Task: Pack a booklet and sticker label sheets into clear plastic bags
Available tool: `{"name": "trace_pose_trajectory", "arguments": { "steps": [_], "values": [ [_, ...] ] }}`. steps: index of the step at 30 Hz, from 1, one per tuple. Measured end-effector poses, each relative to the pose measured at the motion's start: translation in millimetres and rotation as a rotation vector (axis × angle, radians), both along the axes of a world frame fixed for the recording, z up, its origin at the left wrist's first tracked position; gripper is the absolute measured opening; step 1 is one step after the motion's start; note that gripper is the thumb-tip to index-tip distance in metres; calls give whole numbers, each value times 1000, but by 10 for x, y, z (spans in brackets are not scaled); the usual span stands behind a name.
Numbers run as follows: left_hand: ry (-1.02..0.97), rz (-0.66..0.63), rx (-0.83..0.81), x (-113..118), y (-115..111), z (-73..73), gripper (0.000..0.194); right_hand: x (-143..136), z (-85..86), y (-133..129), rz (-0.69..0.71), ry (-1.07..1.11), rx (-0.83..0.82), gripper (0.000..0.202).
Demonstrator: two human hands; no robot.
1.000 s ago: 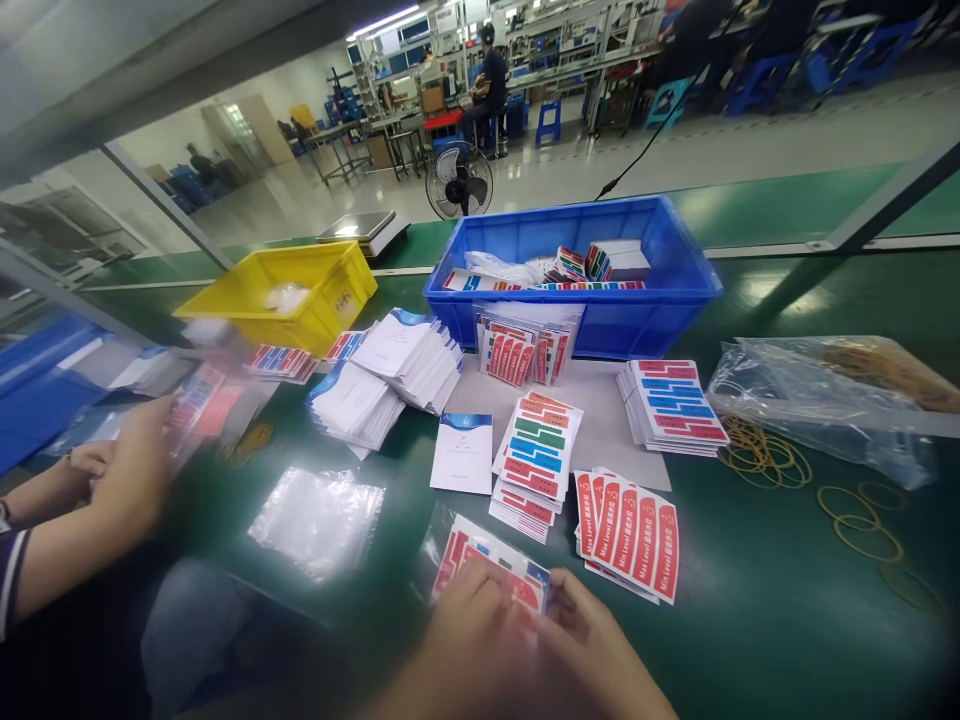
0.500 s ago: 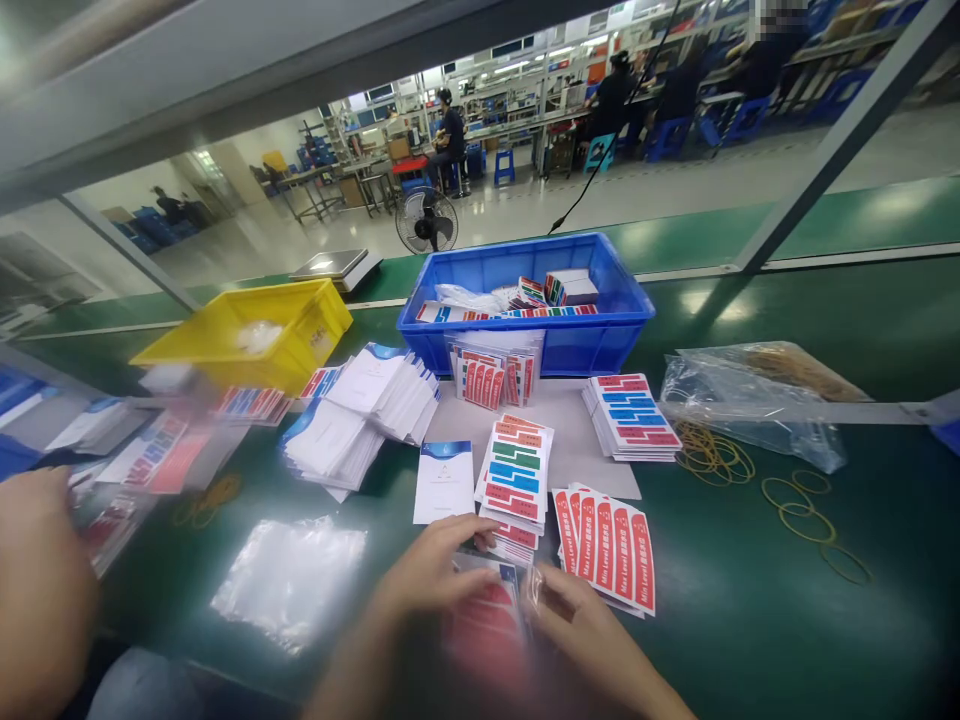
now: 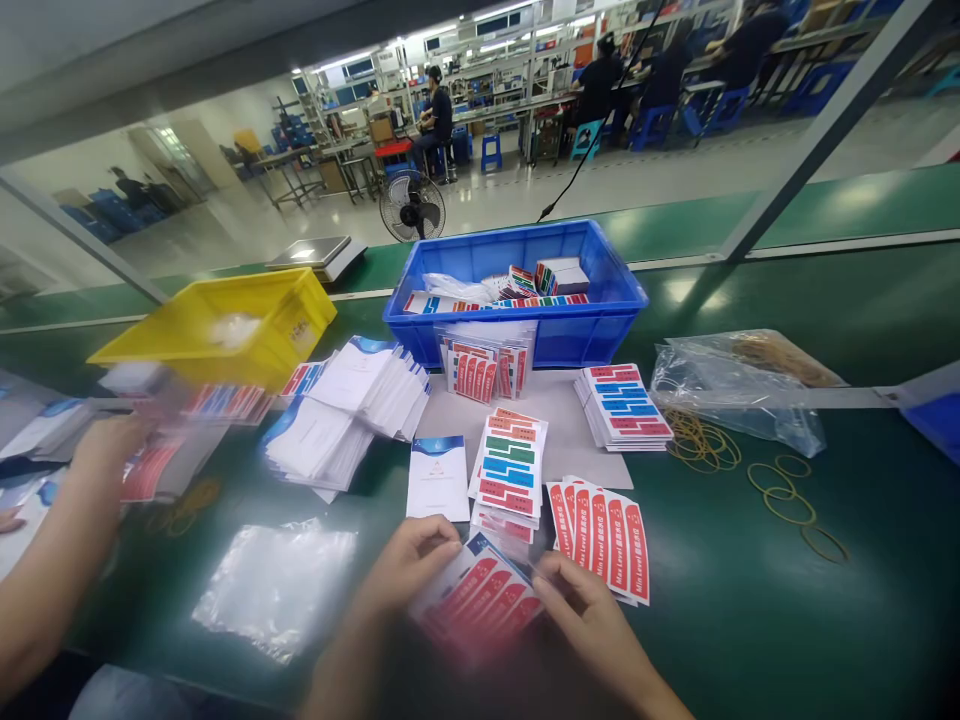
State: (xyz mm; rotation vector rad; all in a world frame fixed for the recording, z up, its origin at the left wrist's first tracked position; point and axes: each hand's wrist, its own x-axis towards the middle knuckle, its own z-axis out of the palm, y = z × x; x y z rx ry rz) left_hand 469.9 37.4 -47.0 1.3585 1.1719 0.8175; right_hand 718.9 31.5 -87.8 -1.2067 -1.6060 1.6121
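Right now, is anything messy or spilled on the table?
Yes. Loose rubber bands lie scattered on the green table, outside their plastic bag. The white booklets have slumped into a leaning, fanned pile. Nothing looks torn. Both hands, left hand and right hand, hold a blurred packet of red labels.

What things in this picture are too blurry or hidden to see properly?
- Head view: the red sticker sheets held between the left hand and right hand are motion-blurred; their print is unreadable.
- Head view: the co-worker's hand at the left and the sheets under it are smeared.
- Head view: the blue bin wall hides most of its contents.
- Head view: the blue object is cut off by the right edge.
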Motion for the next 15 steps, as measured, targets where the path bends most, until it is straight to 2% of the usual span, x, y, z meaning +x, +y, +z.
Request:
{"name": "trace_pose_trajectory", "arguments": {
  "steps": [4, 7, 15],
  "values": [
    [-156, -51, -100, 54, -45, -36, 28, -8, 13, -7, 9, 53, 13, 29],
    [-175, -127, -120, 112, -54, -61, 26, -10, 30, -18, 45, 52, 24, 29],
    [-97, -177, 12, 185, -47, -48, 29, -36, 21, -36, 35, 39, 62, 28]
  ]
}}
